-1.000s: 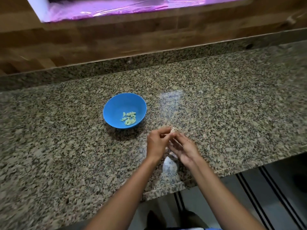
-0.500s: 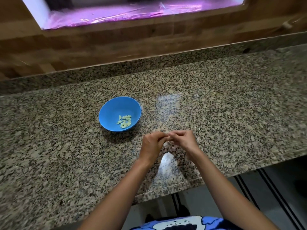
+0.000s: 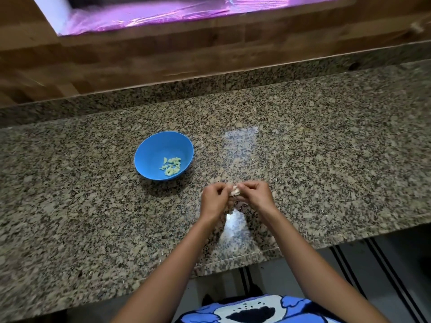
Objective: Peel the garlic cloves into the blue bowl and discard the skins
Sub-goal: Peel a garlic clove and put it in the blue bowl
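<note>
Since a second ago the right hand [image 3: 255,194] has rolled over from palm-up to knuckles-up and drawn level with the left hand [image 3: 215,199], and the pale garlic clove [image 3: 235,190] now shows between them. Both hands sit just below the middle of the frame. The grip of each is clamped on that clove, fingertips pinching it from either side above the granite surface [image 3: 326,159]. I judge I am mid-peel, working the skin loose. The blue bowl [image 3: 155,149] stands up and to the left of the hands, apart from them, with a small heap of peeled cloves [image 3: 172,166] in its bottom.

What worries me from here is a slip. A clove half out of its skin is slick, and too hard a pinch could shoot it out, either across the surface or back over the near edge to the floor at the bottom of the frame. Skin flakes are pale and thin and would be hard to pick out on the speckled stone if they scatter. A careless toss toward the bowl could also miss or bounce out.
</note>
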`<state>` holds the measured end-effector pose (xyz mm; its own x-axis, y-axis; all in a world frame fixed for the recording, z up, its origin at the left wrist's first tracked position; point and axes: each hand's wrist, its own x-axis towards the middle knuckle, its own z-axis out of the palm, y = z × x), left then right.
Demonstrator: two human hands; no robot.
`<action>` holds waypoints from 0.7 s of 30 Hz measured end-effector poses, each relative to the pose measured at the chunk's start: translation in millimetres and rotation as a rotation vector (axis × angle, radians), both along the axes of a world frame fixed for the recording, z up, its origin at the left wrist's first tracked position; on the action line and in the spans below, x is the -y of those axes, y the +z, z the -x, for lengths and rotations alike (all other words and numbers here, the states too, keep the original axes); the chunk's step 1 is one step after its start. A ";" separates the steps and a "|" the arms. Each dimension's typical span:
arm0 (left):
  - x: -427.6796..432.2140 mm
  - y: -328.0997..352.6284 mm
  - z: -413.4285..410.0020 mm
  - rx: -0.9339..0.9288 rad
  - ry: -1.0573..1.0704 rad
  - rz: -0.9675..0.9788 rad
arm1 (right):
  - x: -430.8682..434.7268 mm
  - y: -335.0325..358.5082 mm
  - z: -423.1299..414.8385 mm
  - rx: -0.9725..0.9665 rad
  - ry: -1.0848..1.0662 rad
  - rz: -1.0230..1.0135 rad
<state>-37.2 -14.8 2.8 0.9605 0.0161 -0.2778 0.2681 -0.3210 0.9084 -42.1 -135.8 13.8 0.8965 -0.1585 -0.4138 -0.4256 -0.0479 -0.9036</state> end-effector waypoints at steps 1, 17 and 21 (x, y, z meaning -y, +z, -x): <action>-3.2 -0.5 -1.3 -0.113 0.069 0.137 | 2.7 -1.8 -0.7 0.011 0.015 0.060; -34.1 2.1 -17.8 -0.047 -0.211 -0.564 | 2.2 -10.9 4.0 0.335 0.305 1.155; -20.1 6.8 -13.8 0.092 -0.327 -0.814 | -21.1 -12.0 13.7 0.343 0.350 0.753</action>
